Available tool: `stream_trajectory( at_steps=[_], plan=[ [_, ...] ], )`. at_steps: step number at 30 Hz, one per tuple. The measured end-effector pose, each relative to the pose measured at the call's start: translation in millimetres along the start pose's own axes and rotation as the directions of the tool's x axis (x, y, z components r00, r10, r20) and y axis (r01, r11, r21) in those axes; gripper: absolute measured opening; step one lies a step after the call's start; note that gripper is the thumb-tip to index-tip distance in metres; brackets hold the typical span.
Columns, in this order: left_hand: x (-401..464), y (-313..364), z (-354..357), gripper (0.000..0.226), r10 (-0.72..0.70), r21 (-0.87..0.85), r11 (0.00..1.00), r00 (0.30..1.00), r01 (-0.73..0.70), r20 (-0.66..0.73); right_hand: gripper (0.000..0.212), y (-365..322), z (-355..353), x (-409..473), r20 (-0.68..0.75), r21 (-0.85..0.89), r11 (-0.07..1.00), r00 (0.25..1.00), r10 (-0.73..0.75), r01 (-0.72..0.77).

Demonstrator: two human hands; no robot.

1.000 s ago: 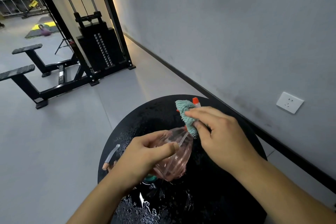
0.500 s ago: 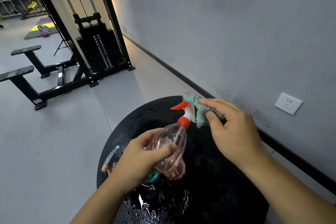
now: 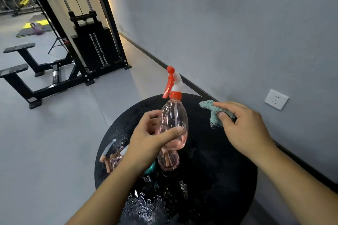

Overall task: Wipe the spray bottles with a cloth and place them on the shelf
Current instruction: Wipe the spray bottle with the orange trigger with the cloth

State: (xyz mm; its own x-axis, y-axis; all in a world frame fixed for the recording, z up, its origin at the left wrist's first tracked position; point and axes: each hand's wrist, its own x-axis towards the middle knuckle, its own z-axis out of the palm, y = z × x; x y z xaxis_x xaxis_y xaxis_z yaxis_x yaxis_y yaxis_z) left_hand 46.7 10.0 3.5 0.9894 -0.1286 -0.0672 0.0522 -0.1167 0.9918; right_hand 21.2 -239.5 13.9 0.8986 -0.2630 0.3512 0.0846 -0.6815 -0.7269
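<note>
Seemingly partway through the job, a person stands over a round black table [image 3: 228, 179] that is wet with droplets. Going left to right: at the table's left edge lies a pale pink bottle with a grey trigger [image 3: 109, 153], on its side and partly hidden by the forearm. Next, the left hand [image 3: 146, 142] holds a pink spray bottle [image 3: 173, 122] upright above the table, thumb across its front and fingers curled round behind; its orange trigger head points up. Under it lies a second pink bottle [image 3: 168, 162], with something teal beside it that I cannot identify. Further right, the right hand [image 3: 245, 129] pinches a bunched teal cloth [image 3: 214, 113], just beside the held bottle but not touching it. No shelf is clearly in view, so nothing appears placed yet; at least 2 bottles on the table probably await wiping.
</note>
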Motion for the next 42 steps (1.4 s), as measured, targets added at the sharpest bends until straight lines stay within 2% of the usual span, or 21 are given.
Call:
stream_trajectory(
  at_steps=[4,7,11,17,25,34,42],
  plan=[
    [-0.1,-11.4,17.8,0.077,0.028,0.132,0.991,1.000,-0.030,0.011,0.030,21.9,-10.3,-3.8,0.020,-0.045,0.997,0.998,0.065,-0.064],
    [-1.9,-18.8,35.4,0.084,0.050,0.234,0.970,0.996,-0.067,0.077,0.030,34.7,-15.9,-8.7,0.039,-0.064,0.993,0.994,0.098,-0.096],
    [-1.2,-28.9,57.1,0.072,0.055,0.296,0.952,0.993,-0.082,0.100,0.030,53.2,-20.0,-14.7,0.043,-0.075,0.988,0.989,0.139,-0.135],
    [-1.7,-42.9,86.8,0.065,0.010,0.341,0.938,0.989,-0.060,0.147,0.030,89.8,-11.7,-24.1,0.079,-0.131,0.968,0.971,0.224,-0.212],
    [7.5,-77.5,107.6,0.058,-0.051,0.402,0.916,0.991,-0.005,0.127,0.030,134.7,18.6,-32.2,0.158,-0.216,0.940,0.940,0.301,-0.264],
    [25.7,-110.3,112.2,0.066,-0.090,0.459,0.888,0.991,0.033,0.104,0.030,170.4,47.8,-41.5,0.196,-0.284,0.896,0.894,0.403,-0.342],
    [34.0,-128.1,99.4,0.068,-0.117,0.442,0.894,0.990,0.069,0.083,0.031,192.0,59.0,-41.1,0.220,-0.356,0.855,0.856,0.469,-0.377]
  ],
)
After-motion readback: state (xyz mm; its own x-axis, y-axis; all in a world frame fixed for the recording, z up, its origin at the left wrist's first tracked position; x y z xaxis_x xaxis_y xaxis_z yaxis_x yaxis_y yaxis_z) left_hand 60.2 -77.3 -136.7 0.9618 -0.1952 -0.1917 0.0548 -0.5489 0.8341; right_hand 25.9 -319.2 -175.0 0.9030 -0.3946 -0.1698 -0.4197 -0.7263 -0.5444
